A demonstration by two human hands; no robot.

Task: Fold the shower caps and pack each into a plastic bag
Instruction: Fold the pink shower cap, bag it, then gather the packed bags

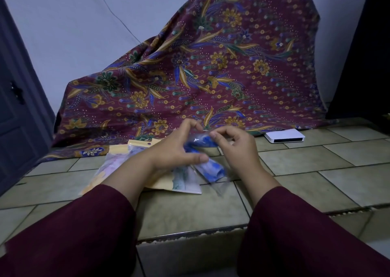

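Here: two hands, left hand (179,148), right hand (236,148), pinching one bagged blue cap (209,169).

We sit facing a pale wall (73,23) in dim, bluish light. A maroon batik cloth (211,65) with blue and gold flowers drapes over something bulky against it. Beige floor tiles (316,160) spread before us, stepping down at a rough edge. A dark door (14,107) stands at left; a white box (283,136) lies on the tiles.

A folded blue shower cap (211,168) sits inside a clear plastic bag (219,183), held above the tiled floor; packed bags (185,181) lie beside it
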